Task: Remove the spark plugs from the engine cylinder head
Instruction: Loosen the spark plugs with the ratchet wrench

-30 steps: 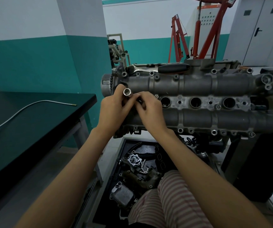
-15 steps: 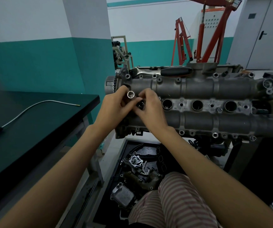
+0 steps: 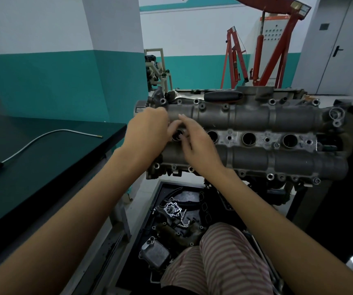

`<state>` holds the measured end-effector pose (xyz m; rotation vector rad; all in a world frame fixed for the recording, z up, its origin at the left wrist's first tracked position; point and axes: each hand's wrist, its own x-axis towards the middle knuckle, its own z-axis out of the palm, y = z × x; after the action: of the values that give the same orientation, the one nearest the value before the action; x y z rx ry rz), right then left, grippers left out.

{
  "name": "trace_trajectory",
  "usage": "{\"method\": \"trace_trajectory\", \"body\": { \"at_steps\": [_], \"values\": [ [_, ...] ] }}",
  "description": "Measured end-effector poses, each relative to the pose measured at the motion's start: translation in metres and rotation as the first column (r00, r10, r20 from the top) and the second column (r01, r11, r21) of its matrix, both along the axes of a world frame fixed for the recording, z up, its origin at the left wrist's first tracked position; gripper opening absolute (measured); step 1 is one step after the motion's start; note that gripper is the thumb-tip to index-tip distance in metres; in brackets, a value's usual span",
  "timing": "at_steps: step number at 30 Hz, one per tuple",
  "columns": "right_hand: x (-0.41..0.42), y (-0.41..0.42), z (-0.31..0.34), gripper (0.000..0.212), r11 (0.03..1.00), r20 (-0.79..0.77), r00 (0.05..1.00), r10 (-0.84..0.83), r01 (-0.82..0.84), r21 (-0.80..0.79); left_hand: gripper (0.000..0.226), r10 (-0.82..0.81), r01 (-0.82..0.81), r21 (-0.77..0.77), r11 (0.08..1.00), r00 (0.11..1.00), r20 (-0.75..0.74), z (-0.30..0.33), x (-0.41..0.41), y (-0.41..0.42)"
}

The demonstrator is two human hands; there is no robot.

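Observation:
The grey engine cylinder head [image 3: 256,120] lies across the stand with a row of spark plug wells. Both my hands are over the leftmost well [image 3: 177,136], whose dark mouth shows between them with a small glint inside. My left hand [image 3: 147,133] sits on the well's left side, its fingers curled at the rim; what they hold is hidden. My right hand [image 3: 196,143] is on the right side, fingers stretched over the well and blurred by motion. The other three wells [image 3: 249,139] stand uncovered. No spark plug shows.
A ratchet with a black handle [image 3: 222,96] lies on the head's far edge. A dark green bench [image 3: 43,158] with a thin metal rod [image 3: 43,136] stands at the left. A black tray of engine parts [image 3: 171,220] sits below. Red engine hoists [image 3: 267,50] stand behind.
The silver socket that my left hand held above the leftmost well is no longer in sight. Both hands have dropped lower onto the well, and my right fingers have straightened.

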<state>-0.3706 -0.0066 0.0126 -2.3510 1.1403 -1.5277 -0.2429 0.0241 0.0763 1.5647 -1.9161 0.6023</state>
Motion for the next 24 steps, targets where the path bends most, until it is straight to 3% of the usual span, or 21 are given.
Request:
{"method": "trace_trajectory", "body": {
  "at_steps": [3, 5, 8, 10, 13, 17, 22, 24],
  "values": [
    [-0.004, 0.004, -0.002, 0.027, 0.996, 0.215, 0.974, -0.071, 0.082, -0.041, 0.055, 0.138, -0.142, 0.084, 0.986, 0.989, 0.05, 0.014, -0.002, -0.004],
    [-0.005, 0.008, -0.001, 0.022, 0.997, 0.291, 0.954, -0.074, 0.078, -0.002, 0.051, 0.1, -0.089, 0.346, 0.934, 0.995, -0.015, 0.022, -0.003, -0.008],
    [-0.004, 0.013, 0.0, 0.02, 0.997, 0.287, 0.955, -0.072, 0.059, 0.054, 0.04, 0.127, 0.145, 0.729, 0.669, 0.944, -0.305, 0.03, -0.007, -0.01],
    [-0.004, 0.016, 0.004, 0.018, 0.993, 0.293, 0.954, -0.064, 0.032, 0.114, 0.032, 0.248, 0.359, 0.797, 0.486, 0.818, -0.52, 0.035, -0.008, -0.008],
    [-0.003, 0.019, 0.01, 0.019, 0.93, 0.363, 0.93, -0.057, -0.083, 0.357, 0.031, 0.382, 0.597, 0.711, 0.371, 0.6, -0.703, 0.042, 0.005, 0.0],
    [0.0, 0.018, 0.03, 0.027, 0.695, 0.584, 0.803, -0.117, -0.354, 0.626, 0.031, 0.419, 0.746, 0.584, 0.321, 0.441, -0.793, 0.042, 0.023, 0.024],
    [0.013, 0.018, 0.046, 0.031, 0.317, 0.645, 0.753, -0.131, -0.585, 0.747, 0.03, 0.447, 0.884, 0.373, 0.281, 0.223, -0.866, 0.03, 0.016, 0.049],
    [0.02, 0.014, 0.048, 0.032, 0.225, 0.757, 0.619, -0.208, -0.723, 0.653, 0.031, 0.475, 0.927, 0.272, 0.258, 0.124, -0.871, 0.03, 0.014, 0.058]
  ]
}}
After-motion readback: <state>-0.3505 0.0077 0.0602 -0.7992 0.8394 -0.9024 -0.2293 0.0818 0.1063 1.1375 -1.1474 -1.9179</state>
